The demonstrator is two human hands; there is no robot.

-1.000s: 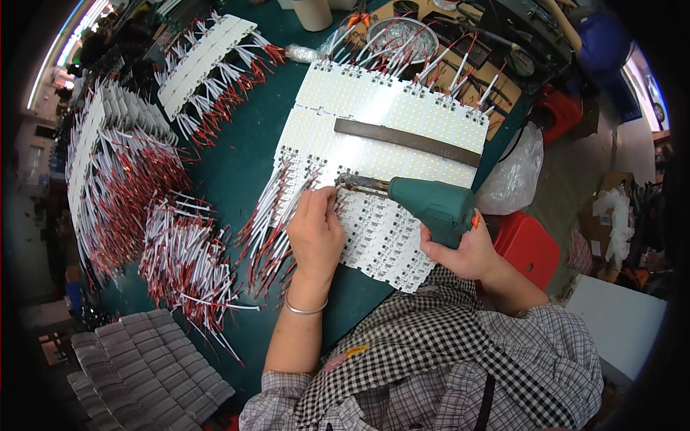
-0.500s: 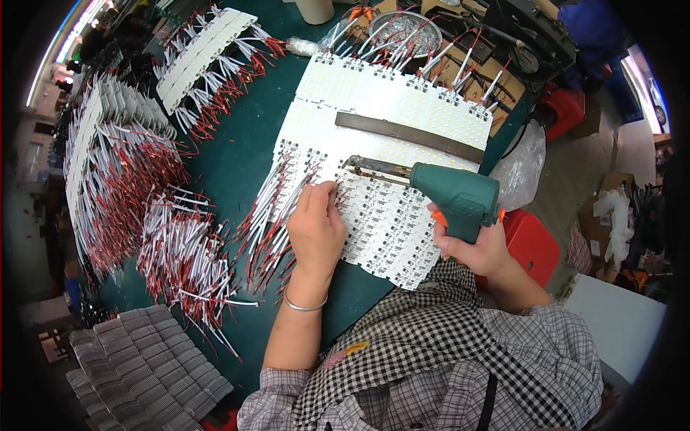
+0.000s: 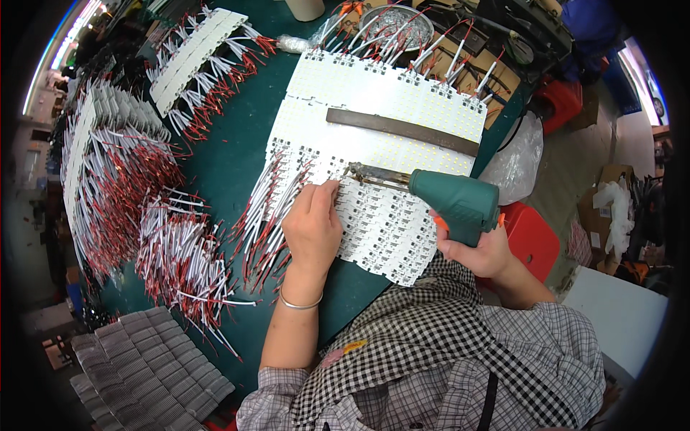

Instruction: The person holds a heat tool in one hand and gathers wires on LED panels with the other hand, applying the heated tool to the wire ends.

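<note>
My right hand (image 3: 483, 251) is wrapped round the grip of a green soldering gun (image 3: 456, 195) with an orange trigger. Its tip points left, over the near part of a sheet of white circuit boards (image 3: 305, 122), just above my left fingertips. My left hand (image 3: 313, 223) is closed in a pinch at the boards' edge; whatever it holds is hidden by the fingers, though thin wires lie right beside it. White and red wires (image 3: 262, 212) fan out from the boards to the left of this hand. A dark flat bar (image 3: 402, 131) lies across the boards.
Piles of wired boards (image 3: 118, 165) and a loose wire bundle (image 3: 187, 251) cover the table's left. Grey ridged pieces (image 3: 154, 363) are stacked at lower left. A metal bowl (image 3: 428, 32) stands at the back. To the right are a red stool (image 3: 532, 241) and a plastic bag (image 3: 514, 165).
The view has shifted slightly, so the boards appear a little farther left. The soldering gun's tip sits slightly lower relative to the boards, near my left fingertips. Both hands keep their grips.
</note>
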